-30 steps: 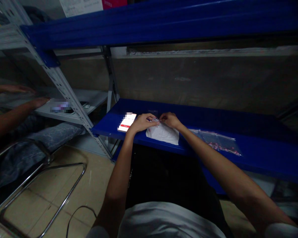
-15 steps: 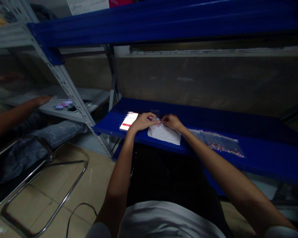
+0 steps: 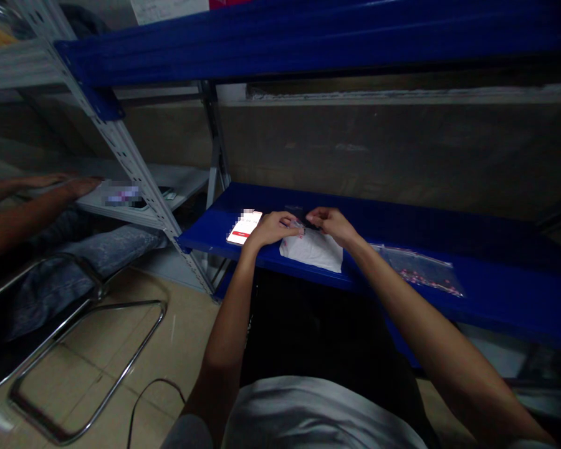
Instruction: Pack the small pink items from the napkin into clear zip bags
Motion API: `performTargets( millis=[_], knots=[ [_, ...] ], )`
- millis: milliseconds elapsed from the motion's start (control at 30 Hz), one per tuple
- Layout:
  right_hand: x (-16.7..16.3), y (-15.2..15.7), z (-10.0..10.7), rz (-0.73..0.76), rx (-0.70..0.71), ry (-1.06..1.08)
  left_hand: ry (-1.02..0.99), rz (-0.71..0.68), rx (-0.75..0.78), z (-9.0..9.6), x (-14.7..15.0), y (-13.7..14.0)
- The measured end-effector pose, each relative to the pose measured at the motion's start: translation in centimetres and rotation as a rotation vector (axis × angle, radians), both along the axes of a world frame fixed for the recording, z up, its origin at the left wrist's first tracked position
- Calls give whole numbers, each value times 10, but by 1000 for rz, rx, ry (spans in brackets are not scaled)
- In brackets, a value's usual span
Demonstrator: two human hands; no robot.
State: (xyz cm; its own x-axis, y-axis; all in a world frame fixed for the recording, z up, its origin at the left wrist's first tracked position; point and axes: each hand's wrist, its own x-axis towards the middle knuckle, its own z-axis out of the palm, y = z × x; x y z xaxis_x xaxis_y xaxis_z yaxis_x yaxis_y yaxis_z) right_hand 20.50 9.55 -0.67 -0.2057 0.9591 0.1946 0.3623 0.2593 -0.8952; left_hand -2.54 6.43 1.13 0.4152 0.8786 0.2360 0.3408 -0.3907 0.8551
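My left hand [image 3: 277, 228] is closed over the left edge of a white cloth or tissue [image 3: 312, 253], its thumb and fingers pinching a small clear plastic bag [image 3: 299, 226] with pinkish specks. Just to the right, my right hand [image 3: 331, 224] is closed in a pinch above the cloth's far edge; whatever sits between those fingertips is too small to make out. Behind the hands lies another small clear packet [image 3: 293, 211]. A lit phone [image 3: 244, 228] rests left of my left hand. By my right forearm is a clear zip bag [image 3: 430, 271] holding small pink pieces.
Everything lies on a blue shelf [image 3: 495, 274], with a blue beam [image 3: 308, 47] overhead and a grey perforated post [image 3: 131, 162] at left. Beyond the post, another person's arm [image 3: 37, 206] reaches over a grey shelf [image 3: 187, 178]. A metal-framed chair [image 3: 161, 312] stands at lower left.
My right hand has moved slightly up and right, widening the gap from my left hand. The other person's second arm has come down onto the grey shelf. The view has shifted slightly.
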Motion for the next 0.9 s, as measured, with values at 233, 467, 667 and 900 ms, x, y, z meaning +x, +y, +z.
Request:
performTargets(
  millis=[233,467,667,900],
  knots=[
    [-14,-29,28,178,-85,86,-130,-52,-3,-2,5,0],
    [0,-7,12,26,55,-20,-110,-2,12,0,3,0],
    [-1,13,-9,65,159,-442,-118,-2,-11,2,1,0],
    [2,19,-17,121,145,-515,-104,28,-46,6,0,-3]
  ],
)
